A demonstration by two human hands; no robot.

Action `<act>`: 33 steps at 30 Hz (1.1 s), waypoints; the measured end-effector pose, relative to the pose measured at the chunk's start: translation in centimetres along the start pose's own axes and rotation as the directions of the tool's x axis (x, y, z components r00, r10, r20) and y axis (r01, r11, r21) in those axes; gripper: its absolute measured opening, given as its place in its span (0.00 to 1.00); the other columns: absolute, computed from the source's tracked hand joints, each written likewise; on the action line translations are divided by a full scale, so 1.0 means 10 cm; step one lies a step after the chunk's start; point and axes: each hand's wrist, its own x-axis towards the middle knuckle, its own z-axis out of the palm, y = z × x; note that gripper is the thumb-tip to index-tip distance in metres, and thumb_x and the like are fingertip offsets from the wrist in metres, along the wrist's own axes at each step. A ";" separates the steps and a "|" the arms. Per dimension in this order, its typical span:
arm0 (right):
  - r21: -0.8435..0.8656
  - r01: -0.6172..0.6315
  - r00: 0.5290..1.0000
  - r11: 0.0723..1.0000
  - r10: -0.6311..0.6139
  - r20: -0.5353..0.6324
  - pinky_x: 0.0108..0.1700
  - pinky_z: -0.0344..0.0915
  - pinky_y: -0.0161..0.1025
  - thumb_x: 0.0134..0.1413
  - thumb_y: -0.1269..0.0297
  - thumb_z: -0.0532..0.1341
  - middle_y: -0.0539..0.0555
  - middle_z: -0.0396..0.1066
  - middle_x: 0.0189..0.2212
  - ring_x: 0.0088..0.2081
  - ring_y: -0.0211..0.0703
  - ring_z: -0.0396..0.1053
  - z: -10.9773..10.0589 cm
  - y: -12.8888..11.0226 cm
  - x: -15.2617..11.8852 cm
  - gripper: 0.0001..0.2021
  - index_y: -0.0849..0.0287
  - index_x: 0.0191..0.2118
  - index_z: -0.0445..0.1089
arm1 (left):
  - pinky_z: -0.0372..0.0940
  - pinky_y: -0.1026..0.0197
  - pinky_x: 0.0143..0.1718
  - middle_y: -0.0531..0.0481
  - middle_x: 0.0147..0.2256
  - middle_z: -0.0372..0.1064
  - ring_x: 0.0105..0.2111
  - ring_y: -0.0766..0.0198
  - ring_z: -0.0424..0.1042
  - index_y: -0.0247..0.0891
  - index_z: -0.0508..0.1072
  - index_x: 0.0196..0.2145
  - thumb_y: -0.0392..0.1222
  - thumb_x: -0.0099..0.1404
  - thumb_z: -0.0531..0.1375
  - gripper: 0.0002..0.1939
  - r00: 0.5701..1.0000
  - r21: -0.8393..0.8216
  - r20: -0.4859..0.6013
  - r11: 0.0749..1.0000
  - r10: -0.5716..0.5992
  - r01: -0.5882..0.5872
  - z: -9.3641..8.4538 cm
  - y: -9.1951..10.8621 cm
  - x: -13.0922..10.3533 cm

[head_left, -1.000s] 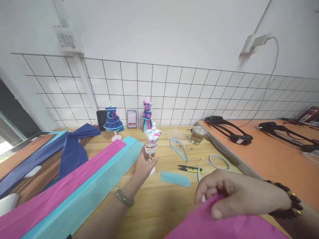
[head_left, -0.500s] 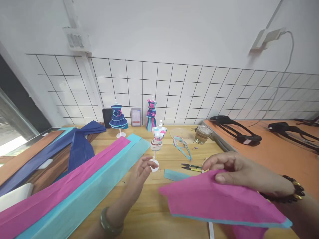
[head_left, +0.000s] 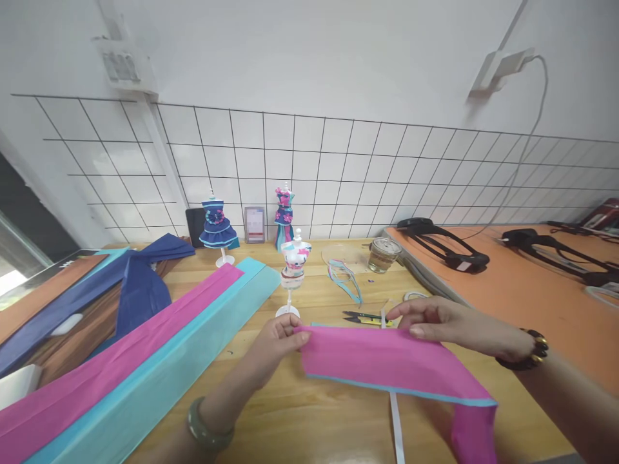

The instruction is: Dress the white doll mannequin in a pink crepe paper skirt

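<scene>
A pink strip of thin paper or fabric with a light-blue lower edge (head_left: 382, 357) stretches between my two hands above the wooden table. My left hand (head_left: 280, 338) pinches its upper left corner. Farther right, my right hand (head_left: 438, 322) grips the upper edge between thumb and fingers, and the loose end hangs down below. A narrow white strip (head_left: 396, 425) passes beneath the pink piece. Just beyond my left hand stands a small white dress form (head_left: 294, 264) with a patterned top. Yellow-and-black thread snips (head_left: 367, 318) lie behind the pink strip.
Long pink and light-blue sheets (head_left: 159, 361) and dark blue folds (head_left: 145, 290) cover the left side. Two dressed mini forms (head_left: 217, 225) stand at the back beside a small framed screen (head_left: 254, 225). A lidded glass (head_left: 383, 256) and black frames (head_left: 445, 245) are on the right.
My left hand has moved onto the pink strip and now pinches its left corner. The strip has been drawn straighter and slightly left, and the view has shifted a little.
</scene>
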 end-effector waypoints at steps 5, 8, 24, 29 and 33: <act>0.122 -0.078 0.976 0.989 0.051 0.213 0.36 0.63 0.33 0.48 0.58 0.64 0.52 0.69 0.32 0.33 0.36 0.67 0.07 0.29 0.01 0.20 0.61 0.47 0.68 | 0.56 0.69 0.25 0.57 0.22 0.63 0.23 0.72 0.62 0.37 0.65 0.25 0.44 0.52 0.65 0.12 0.997 -0.058 -0.082 0.998 -0.006 0.002 -0.13 0.12 0.00; 0.231 -0.141 0.946 0.963 0.062 0.319 0.41 0.64 0.37 0.46 0.59 0.65 0.54 0.71 0.37 0.37 0.39 0.69 0.26 0.46 0.05 0.19 0.62 0.45 0.69 | 0.57 0.68 0.24 0.56 0.22 0.65 0.22 0.70 0.64 0.38 0.65 0.27 0.45 0.51 0.66 0.13 0.989 -0.037 -0.138 0.998 -0.047 0.043 -0.23 0.21 -0.04; -0.039 -0.085 0.981 0.996 0.091 0.173 0.28 0.59 0.33 0.52 0.56 0.59 0.53 0.69 0.30 0.28 0.37 0.64 0.06 0.66 -0.07 0.14 0.59 0.40 0.72 | 0.62 0.63 0.28 0.52 0.28 0.71 0.28 0.61 0.71 0.38 0.67 0.41 0.52 0.51 0.62 0.22 0.944 0.339 -0.312 0.941 0.107 0.006 -0.38 0.12 -0.01; -0.462 -0.132 0.956 0.877 -0.010 -0.292 0.25 0.57 0.36 0.54 0.64 0.53 0.53 0.67 0.20 0.21 0.38 0.63 -0.15 0.66 0.00 0.12 0.57 0.37 0.72 | 0.63 0.61 0.42 0.46 0.43 0.71 0.47 0.56 0.68 0.40 0.70 0.44 0.50 0.55 0.59 0.19 0.884 0.551 -0.347 0.831 0.314 -0.079 -0.26 -0.05 0.05; -0.612 -0.166 0.904 0.773 -0.130 -0.408 0.42 0.63 0.45 0.49 0.61 0.57 0.59 0.73 0.39 0.41 0.53 0.70 -0.01 0.52 0.26 0.13 0.57 0.40 0.71 | 0.63 0.61 0.38 0.46 0.44 0.71 0.37 0.59 0.72 0.43 0.68 0.47 0.48 0.60 0.55 0.18 0.882 0.702 -0.279 0.707 0.379 -0.081 -0.19 -0.12 0.04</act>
